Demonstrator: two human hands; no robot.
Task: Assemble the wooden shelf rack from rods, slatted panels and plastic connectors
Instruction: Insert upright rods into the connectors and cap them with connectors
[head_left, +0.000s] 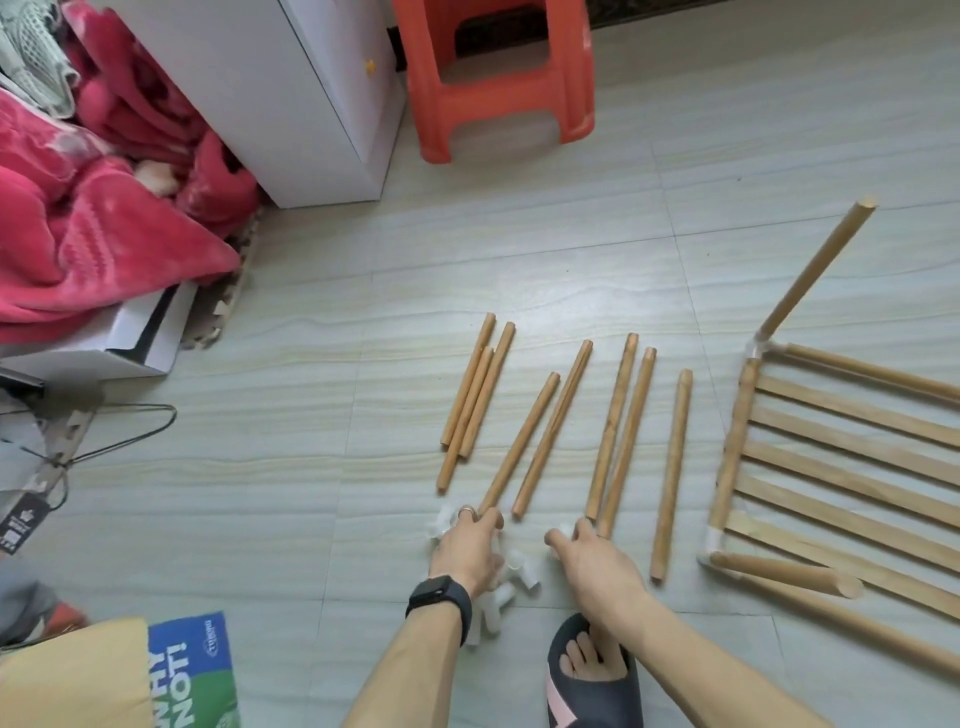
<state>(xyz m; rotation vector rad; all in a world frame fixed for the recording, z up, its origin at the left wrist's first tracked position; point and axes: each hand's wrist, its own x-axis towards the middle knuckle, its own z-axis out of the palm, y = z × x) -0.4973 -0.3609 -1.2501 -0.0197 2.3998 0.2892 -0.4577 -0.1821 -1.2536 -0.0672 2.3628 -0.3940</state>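
Several loose wooden rods lie side by side on the tiled floor. My left hand rests palm down at the near end of one rod, over a pile of white plastic connectors; its back hides the fingers' grip. My right hand pinches a white connector between thumb and forefinger. To the right lies a slatted panel with connectors at two corners. One rod stands up from the far corner and another sticks out at the near corner.
An orange plastic stool and a white cabinet stand at the back. A red blanket is heaped at left, with a wire hanger below it. My foot in a dark slipper is near the hands, and a printed bag lies at bottom left.
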